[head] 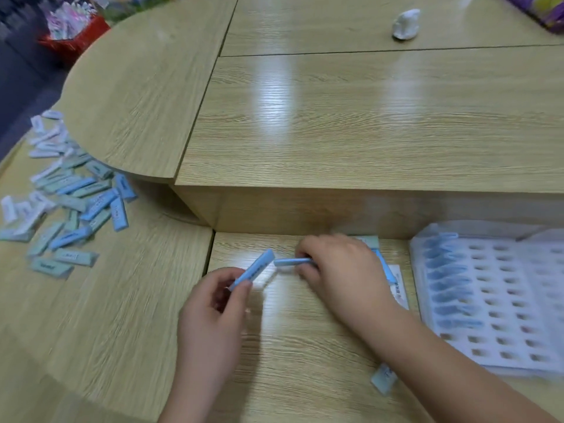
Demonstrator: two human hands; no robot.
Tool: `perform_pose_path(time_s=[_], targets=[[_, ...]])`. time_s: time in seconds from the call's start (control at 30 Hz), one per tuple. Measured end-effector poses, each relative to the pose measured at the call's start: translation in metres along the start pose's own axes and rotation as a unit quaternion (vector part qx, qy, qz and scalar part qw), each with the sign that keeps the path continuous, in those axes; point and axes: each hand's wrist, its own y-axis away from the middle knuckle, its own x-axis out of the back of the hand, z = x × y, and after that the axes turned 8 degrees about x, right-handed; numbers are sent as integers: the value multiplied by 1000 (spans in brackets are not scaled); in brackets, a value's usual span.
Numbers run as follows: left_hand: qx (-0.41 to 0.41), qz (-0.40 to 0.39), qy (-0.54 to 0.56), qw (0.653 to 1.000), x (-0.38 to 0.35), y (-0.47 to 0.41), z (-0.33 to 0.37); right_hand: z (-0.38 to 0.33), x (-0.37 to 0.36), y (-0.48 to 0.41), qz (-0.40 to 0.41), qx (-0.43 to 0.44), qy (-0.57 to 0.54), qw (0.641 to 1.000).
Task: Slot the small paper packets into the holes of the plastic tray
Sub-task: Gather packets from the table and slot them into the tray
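At the far left, a loose heap of small paper packets (70, 203) is lying scattered on the lower desk – blue, pale green and white ones, well apart from the tray and not yet sorted.

Toward the middle, the person's left hand (213, 312) is pinching a blue packet (253, 273) by its lower end between thumb and curled fingers, with the packet tilting up and to the right. Just beside its tip, the right hand (338, 270) is gripping a second blue packet (291, 261) by one end, fingers curled round it, and the packet is pointing left, nearly level. Motion blur is hiding the exact finger placement. A few more packets are peeking out from behind and under the right hand, and one pale packet (384, 378) is lying on the desk by the forearm.

At the right, the white plastic tray (457, 351) is sitting on the desk. Its leftmost column is holding a row of slotted blue packets (448, 285) standing in their holes, while the remaining holes (503, 300) – several columns of them – are showing empty.

Judging from this, the task is only in its early part: one column is looking filled, most of the tray is waiting, and neither held packet is near a hole yet.
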Motion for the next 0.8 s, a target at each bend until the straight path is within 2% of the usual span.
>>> perform_pose_path(time_s=[0.17,0.23,0.3,0.37,0.47,0.63,0.8], targets=[[-32,-25,58,998,-3,23,28,11,53,54,114,-59,-227,965],[-50,-48,79,994,-15,36,44,23,77,81,115,-97,-269,951],[-67,-83,96,990,-32,50,55,43,96,104,127,-141,-277,942],[-77,-116,96,986,-51,64,63,68,108,125,175,-178,-283,926],[-105,-154,82,979,-80,82,68,100,117,151,218,-203,-311,902],[-213,-194,-20,957,-109,105,66,120,124,172,256,-181,-278,908],[-285,-156,-104,940,-122,118,59,129,116,189,247,-126,-261,925]])
